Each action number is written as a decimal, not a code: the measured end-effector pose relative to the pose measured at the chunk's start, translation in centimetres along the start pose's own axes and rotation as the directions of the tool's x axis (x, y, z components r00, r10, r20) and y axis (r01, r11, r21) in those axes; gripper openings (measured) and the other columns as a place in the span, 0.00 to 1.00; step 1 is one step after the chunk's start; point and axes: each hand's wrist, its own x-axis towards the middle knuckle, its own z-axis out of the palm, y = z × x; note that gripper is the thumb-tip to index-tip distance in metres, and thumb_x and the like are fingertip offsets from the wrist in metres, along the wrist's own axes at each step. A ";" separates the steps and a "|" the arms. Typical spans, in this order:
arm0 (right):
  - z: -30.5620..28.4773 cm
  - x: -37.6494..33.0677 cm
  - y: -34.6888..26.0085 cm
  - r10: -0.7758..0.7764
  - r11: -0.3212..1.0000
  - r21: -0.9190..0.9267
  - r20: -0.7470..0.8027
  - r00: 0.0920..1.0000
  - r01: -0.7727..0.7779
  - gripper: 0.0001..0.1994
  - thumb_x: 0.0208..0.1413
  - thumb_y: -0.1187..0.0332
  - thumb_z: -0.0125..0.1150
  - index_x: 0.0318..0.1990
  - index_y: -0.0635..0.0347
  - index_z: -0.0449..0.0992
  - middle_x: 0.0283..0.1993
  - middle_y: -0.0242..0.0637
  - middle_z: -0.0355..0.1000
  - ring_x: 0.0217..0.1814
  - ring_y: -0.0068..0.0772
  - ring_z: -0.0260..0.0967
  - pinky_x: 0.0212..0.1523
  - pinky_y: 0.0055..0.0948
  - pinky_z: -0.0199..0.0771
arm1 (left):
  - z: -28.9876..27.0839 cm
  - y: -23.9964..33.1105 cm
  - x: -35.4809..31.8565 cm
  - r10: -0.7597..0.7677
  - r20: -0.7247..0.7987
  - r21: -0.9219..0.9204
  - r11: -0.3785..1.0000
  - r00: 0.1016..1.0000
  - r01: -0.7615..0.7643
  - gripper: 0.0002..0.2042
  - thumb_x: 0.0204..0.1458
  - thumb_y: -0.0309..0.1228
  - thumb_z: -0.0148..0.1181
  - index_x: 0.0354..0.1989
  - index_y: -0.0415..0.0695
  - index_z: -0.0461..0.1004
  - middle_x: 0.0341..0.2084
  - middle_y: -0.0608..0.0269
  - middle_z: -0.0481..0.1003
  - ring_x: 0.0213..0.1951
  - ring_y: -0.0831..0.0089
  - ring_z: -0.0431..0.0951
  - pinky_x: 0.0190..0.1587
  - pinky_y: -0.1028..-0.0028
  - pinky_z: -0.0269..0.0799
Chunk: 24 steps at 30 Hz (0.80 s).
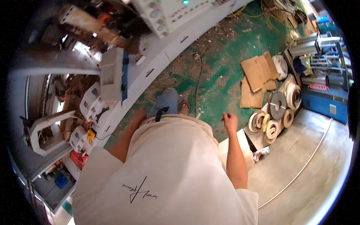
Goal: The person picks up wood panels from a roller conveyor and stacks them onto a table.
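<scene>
Left of the rolls (278, 98), the right hand (230, 122) is curled, blurred left hand (139, 115) unreadable.

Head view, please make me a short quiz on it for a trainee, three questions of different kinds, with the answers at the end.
1. True or false: the cardboard lies on the floor.
2. Which of these is nearest the right hand?
A) the blue cabinet
B) the rolls
C) the yellow tool
3. Fill in the colour: the print on the person's shirt is ____.

Key:
1. True
2. B
3. Black
</scene>
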 end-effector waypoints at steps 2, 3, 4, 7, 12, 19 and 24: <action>-2.2 2.9 -2.3 -0.058 0.998 0.020 -0.079 0.995 0.059 0.25 0.55 0.64 0.64 0.59 0.64 0.71 0.54 0.49 0.75 0.54 0.41 0.75 0.52 0.36 0.74 | -2.7 6.4 3.6 0.011 0.041 0.052 0.999 0.999 -0.013 0.24 0.52 0.40 0.68 0.57 0.45 0.75 0.52 0.45 0.75 0.46 0.52 0.79 0.48 0.56 0.75; -3.0 4.2 -3.2 -0.131 0.981 0.110 -0.213 0.968 0.157 0.26 0.56 0.63 0.64 0.61 0.64 0.70 0.57 0.50 0.73 0.57 0.41 0.74 0.54 0.36 0.73 | -3.8 10.0 4.9 -0.007 0.136 0.013 1.000 0.991 0.006 0.27 0.52 0.42 0.68 0.58 0.44 0.72 0.55 0.45 0.73 0.47 0.54 0.78 0.50 0.57 0.74; -4.5 5.5 -4.5 -0.176 0.973 0.102 -0.266 0.948 0.209 0.26 0.56 0.62 0.64 0.60 0.63 0.70 0.56 0.50 0.74 0.56 0.45 0.73 0.55 0.38 0.72 | -5.3 14.2 6.0 -0.011 0.218 -0.017 1.000 0.976 0.016 0.29 0.52 0.43 0.68 0.60 0.42 0.70 0.58 0.46 0.70 0.49 0.56 0.78 0.51 0.58 0.74; -9.4 9.3 -9.8 -0.298 0.948 0.011 -0.328 0.897 0.319 0.25 0.55 0.63 0.65 0.59 0.64 0.72 0.57 0.50 0.73 0.59 0.53 0.70 0.60 0.42 0.69 | -4.9 29.5 7.2 0.091 0.250 -0.317 0.948 0.964 -0.007 0.35 0.55 0.49 0.64 0.65 0.41 0.63 0.63 0.47 0.65 0.55 0.60 0.73 0.58 0.59 0.69; -19.3 14.7 -26.6 -0.752 0.637 -0.075 -0.284 0.596 0.768 0.20 0.52 0.64 0.67 0.52 0.61 0.77 0.54 0.45 0.74 0.64 0.51 0.65 0.67 0.50 0.59 | 1.7 53.3 12.2 0.570 0.451 -0.605 0.761 0.687 -0.234 0.31 0.64 0.52 0.49 0.67 0.42 0.58 0.64 0.51 0.62 0.64 0.56 0.64 0.68 0.56 0.57; -37.9 33.0 -18.4 -0.125 0.920 0.308 -0.355 0.927 0.242 0.21 0.55 0.62 0.59 0.55 0.57 0.75 0.54 0.48 0.73 0.56 0.52 0.70 0.59 0.51 0.66 | 9.1 92.1 2.2 0.494 0.729 -0.681 0.450 0.474 0.578 0.32 0.66 0.58 0.35 0.65 0.43 0.64 0.61 0.58 0.68 0.61 0.62 0.68 0.64 0.59 0.61; -45.1 42.8 -8.0 0.212 0.878 0.420 0.088 0.973 -0.229 0.27 0.67 0.47 0.44 0.62 0.57 0.69 0.58 0.46 0.71 0.55 0.43 0.73 0.59 0.43 0.70 | 8.3 112.9 1.8 0.824 0.535 -0.768 0.567 0.189 -0.298 0.23 0.67 0.44 0.45 0.62 0.38 0.68 0.63 0.58 0.67 0.63 0.65 0.67 0.66 0.64 0.59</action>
